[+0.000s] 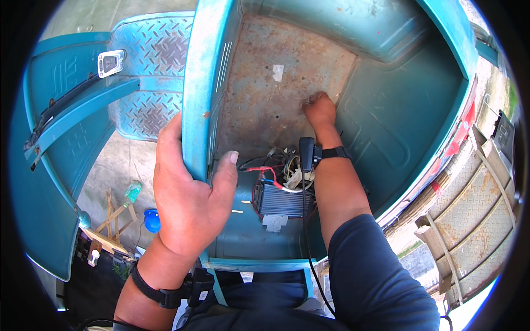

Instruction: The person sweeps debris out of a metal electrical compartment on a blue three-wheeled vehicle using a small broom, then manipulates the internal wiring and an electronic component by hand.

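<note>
My left hand [190, 190] is wrapped round the near end of a teal metal wall [200, 83], its thumb on the inner side and its fingers on the outer side. My right hand [320, 108] reaches deep into the teal compartment, close to its rusty floor [259, 83]. Its fingers are curled closed, and whatever they hold, if anything, is hidden. Below that hand a finned grey controller box [284, 199] lies in the near part of the compartment. A tangle of wires [290, 165], with red and white leads, spreads just beyond the box.
Teal diamond-plate footboards [149, 44] and a curved front panel [55, 138] stand at the left. On the ground there lie a blue round object [152, 220], a green bottle [133, 191] and wooden strips [113, 212]. A ribbed metal bed [469, 204] is at the right.
</note>
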`<state>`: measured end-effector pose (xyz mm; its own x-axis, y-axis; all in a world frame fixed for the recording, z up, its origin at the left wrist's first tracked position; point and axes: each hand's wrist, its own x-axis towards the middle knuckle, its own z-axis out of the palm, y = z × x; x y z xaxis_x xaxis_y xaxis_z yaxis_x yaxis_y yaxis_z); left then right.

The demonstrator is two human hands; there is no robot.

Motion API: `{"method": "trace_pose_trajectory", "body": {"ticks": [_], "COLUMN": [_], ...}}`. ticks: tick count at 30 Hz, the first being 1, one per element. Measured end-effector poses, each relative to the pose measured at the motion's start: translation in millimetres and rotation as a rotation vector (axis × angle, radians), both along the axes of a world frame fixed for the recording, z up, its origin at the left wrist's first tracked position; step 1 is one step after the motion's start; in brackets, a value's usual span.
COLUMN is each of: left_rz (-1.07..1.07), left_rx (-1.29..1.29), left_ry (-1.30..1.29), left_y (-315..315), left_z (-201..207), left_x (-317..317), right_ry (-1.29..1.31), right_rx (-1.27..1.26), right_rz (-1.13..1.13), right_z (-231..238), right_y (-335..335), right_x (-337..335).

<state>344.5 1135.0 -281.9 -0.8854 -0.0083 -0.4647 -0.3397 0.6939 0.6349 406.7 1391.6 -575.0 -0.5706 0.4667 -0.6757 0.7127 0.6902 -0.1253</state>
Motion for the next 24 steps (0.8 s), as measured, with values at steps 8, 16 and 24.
{"method": "trace_pose_trajectory", "body": {"ticks": [8,16,24], "left_rz": [-0.009,-0.015,-0.020], "left_rx": [-0.041,-0.021,-0.014], "left_ry": [0.012,0.001,-0.003], "left_y": [0,1,0], "left_z": [1,3,-1], "left_x": [-2,-2,-1], "right_ry": [0.240,0.304,0.410], "right_rx": [-0.029,-0.059,-0.092], "right_rz": [-0.022,0.051,-0.025], "right_z": [-8,-9,-11], "right_y": [-3,-1,-2], "right_x": [-14,-36,-33]}}
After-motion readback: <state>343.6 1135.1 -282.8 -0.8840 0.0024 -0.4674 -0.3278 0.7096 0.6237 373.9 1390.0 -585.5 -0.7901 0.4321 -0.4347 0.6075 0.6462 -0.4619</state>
